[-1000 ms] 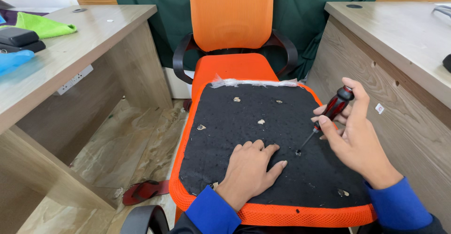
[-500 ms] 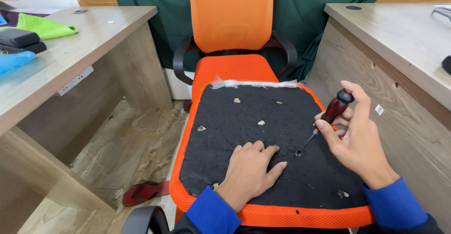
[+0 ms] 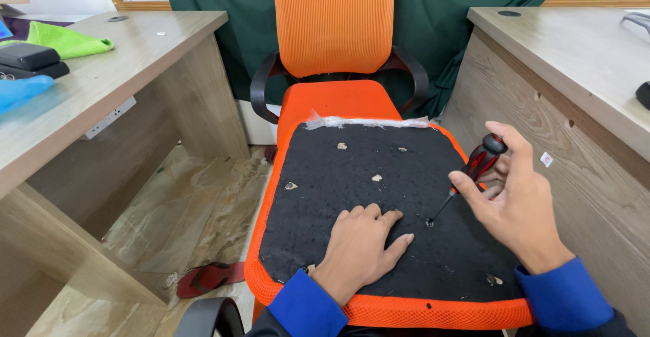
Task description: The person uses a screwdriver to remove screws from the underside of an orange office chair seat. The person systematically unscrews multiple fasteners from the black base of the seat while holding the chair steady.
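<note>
- Between two wooden desks (image 3: 135, 46): upturned seat cushion (image 3: 379, 195) lies on orange chair (image 3: 335, 100).
- My left hand (image 3: 362, 249) lies flat, released, near cushion's front edge.
- My right hand (image 3: 518, 201) grips red-black screwdriver (image 3: 467, 178), tip in a centre screw hole.
- Judging: other holes look unscrewed; fastening barely begun.

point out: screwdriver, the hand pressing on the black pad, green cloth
screwdriver (image 3: 478, 163), head view, on its red and black handle.
left hand (image 3: 362, 245), head view, middle of the back of the hand.
green cloth (image 3: 68, 39), head view, middle of the fabric.
</note>
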